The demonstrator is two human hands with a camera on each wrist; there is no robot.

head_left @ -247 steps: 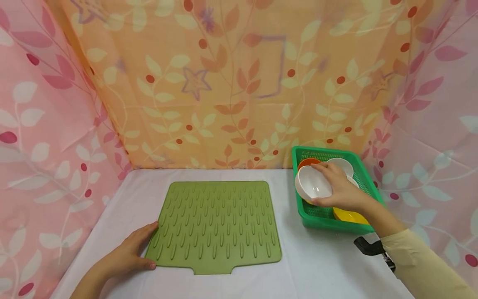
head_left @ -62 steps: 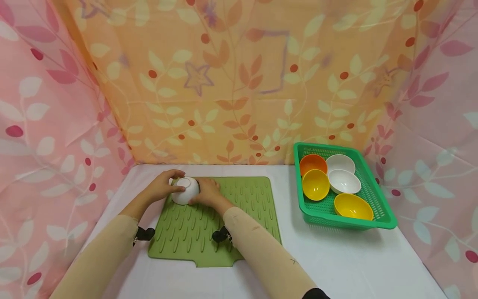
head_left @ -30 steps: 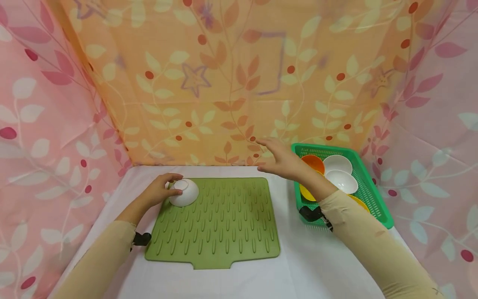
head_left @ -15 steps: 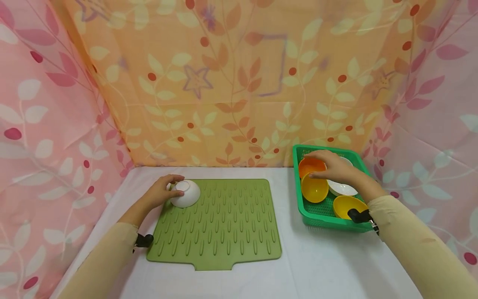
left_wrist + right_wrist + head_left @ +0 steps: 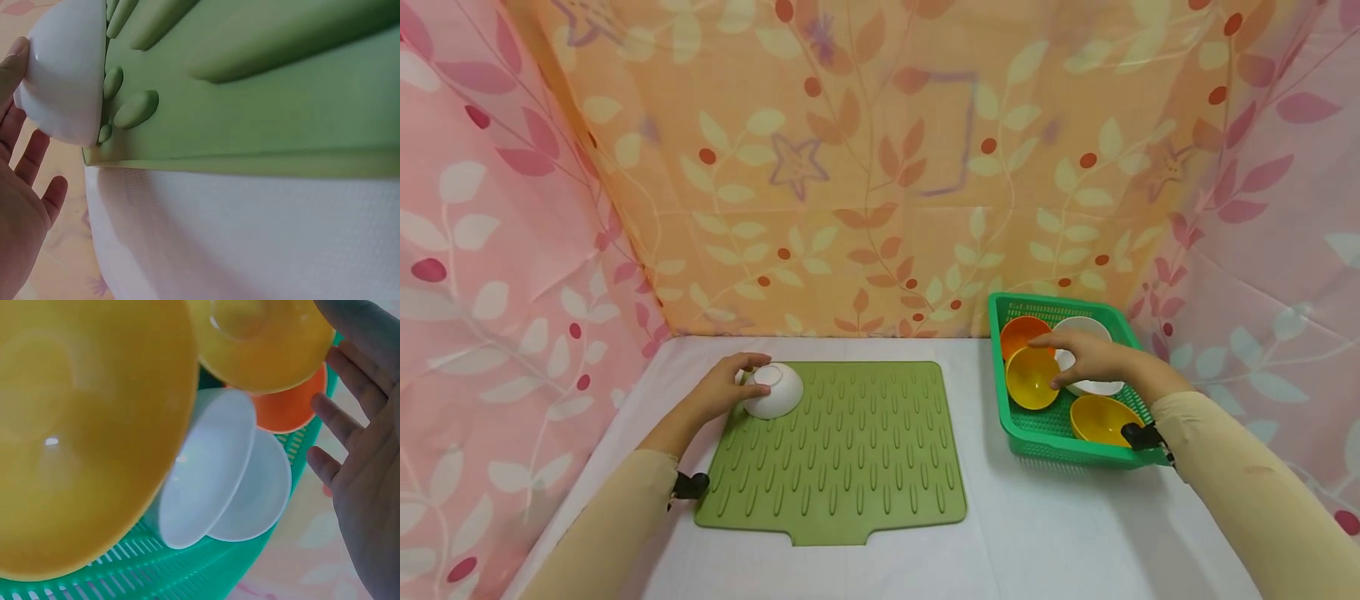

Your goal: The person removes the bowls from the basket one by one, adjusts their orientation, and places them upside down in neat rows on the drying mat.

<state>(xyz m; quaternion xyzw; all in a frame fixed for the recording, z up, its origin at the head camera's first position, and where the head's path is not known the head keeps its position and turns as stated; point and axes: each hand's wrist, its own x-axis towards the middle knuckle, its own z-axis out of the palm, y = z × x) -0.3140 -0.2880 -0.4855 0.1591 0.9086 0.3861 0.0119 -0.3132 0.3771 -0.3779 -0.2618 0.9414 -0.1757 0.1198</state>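
On the left of the counter (image 5: pixel 1060 533), your left hand (image 5: pixel 718 392) rests against an upturned white bowl (image 5: pixel 772 390), which sits mouth-down on the far left corner of the green ribbed mat (image 5: pixel 842 458). The left wrist view shows that hand's (image 5: pixel 22 206) fingers straight and loosely spread, a fingertip touching the bowl's (image 5: pixel 65 75) side; that grip is relaxed and not curled around the bowl. The bowl stands just inside the mat's (image 5: pixel 262 94) edge, with the white counter (image 5: pixel 250 237) cover beyond it.

Further right, the mat lies flat in the middle of the counter, its near edge notched.

At the right stands a green basket (image 5: pixel 1037 437) holding several bowls. In it, from left, are an orange bowl (image 5: pixel 1017 332) at the back, a yellow bowl (image 5: pixel 1032 379) in front of it, two white bowls (image 5: pixel 1093 387) lying one partly over the other, and another yellow bowl (image 5: pixel 1097 419) nearest you. Your right hand (image 5: pixel 1090 357) hovers over the basket, above the white bowls and beside the first yellow one. From the right wrist camera, this hand's (image 5: pixel 365 456) fingers are straight and apart, so the grip is spread and holds nothing; whether a fingertip touches a bowl cannot be told.
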